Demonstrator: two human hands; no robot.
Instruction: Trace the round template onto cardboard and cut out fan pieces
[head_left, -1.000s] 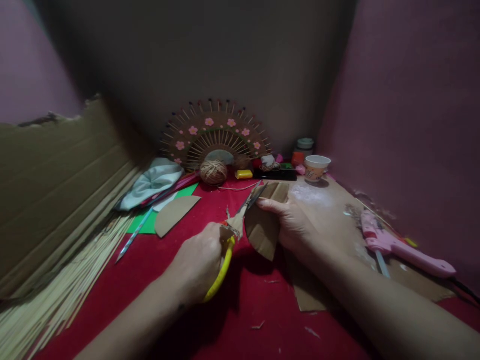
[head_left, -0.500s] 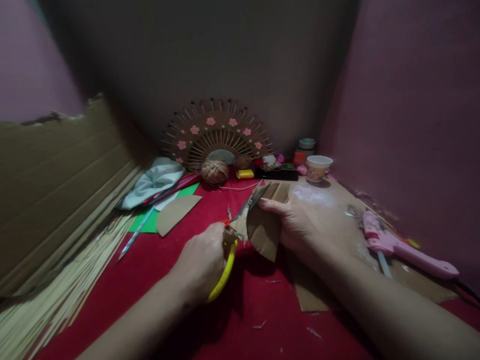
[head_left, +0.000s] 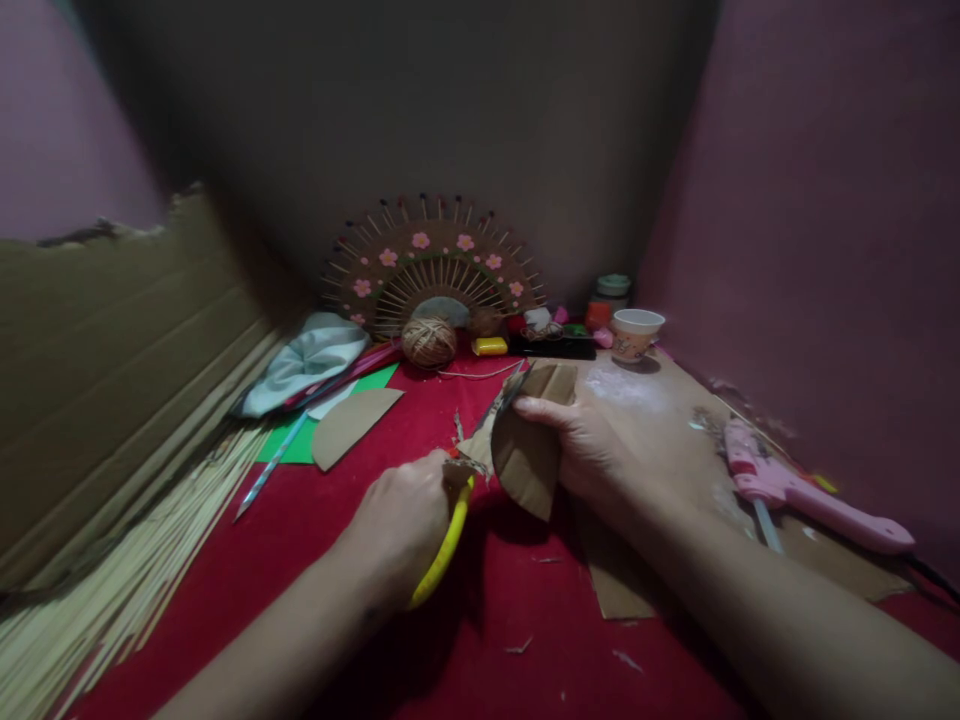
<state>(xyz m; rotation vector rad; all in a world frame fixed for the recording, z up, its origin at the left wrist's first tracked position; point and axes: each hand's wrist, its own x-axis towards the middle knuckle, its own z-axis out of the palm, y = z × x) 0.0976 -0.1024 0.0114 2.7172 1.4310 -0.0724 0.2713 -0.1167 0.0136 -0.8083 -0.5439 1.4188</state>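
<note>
My left hand (head_left: 409, 520) is closed round the yellow-handled scissors (head_left: 444, 555), whose blades point up and away to the right. Between the blades lies a piece of cardboard (head_left: 529, 455) with a curved edge; a partly cut strip curls off its left side over the scissors. My right hand (head_left: 589, 440) grips this cardboard from the right, thumb on the near face and the other fingers hidden behind it. Left of the scissors, a cut cardboard piece (head_left: 352, 430) with a rounded edge rests on green paper (head_left: 289, 443).
Thin sticks (head_left: 150, 560) and a pencil (head_left: 270, 465) lie at left. A decorated fan (head_left: 442, 245) stands behind a twine ball (head_left: 429, 342). At right are a paper cup (head_left: 636, 337) and a pink glue gun (head_left: 817, 500) on a cardboard sheet (head_left: 697, 420). Scraps dot the red cloth (head_left: 480, 640).
The scissor blades have closed further on the cardboard. Both hands stay in nearly the same place.
</note>
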